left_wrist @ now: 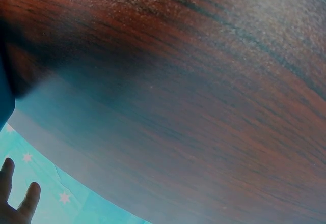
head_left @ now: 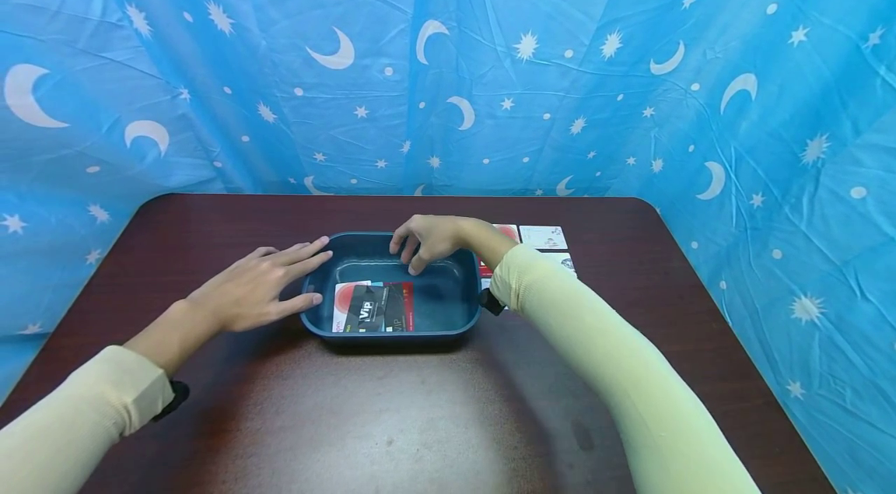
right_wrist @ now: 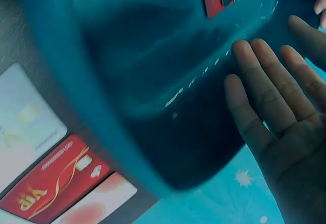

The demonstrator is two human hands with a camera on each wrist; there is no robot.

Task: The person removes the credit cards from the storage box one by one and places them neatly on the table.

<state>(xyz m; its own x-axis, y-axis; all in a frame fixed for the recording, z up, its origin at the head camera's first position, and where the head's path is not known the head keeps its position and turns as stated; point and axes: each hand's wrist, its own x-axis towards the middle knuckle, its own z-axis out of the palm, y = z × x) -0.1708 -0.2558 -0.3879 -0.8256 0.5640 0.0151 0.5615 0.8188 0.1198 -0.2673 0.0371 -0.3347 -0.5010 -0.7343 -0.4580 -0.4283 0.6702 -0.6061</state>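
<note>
Two hands [head_left: 257,288] at a blue tray [head_left: 448,299], cards [head_left: 366,310] inside, more cards [head_left: 543,237] beside it on the table [head_left: 378,416]

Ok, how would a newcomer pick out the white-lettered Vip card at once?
On the brown table, find the dark blue tray. Inside, by its near wall, the Vip card partly covers a white card with a red circle. Bold white letters set it apart from the duller dark card beside it.

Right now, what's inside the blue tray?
Inside the blue tray, overlapping cards lie toward the near left: a black Vip card, a white card with a red circle and a red card among them. Covered parts, and any cards fully hidden underneath, can't be seen.
</note>
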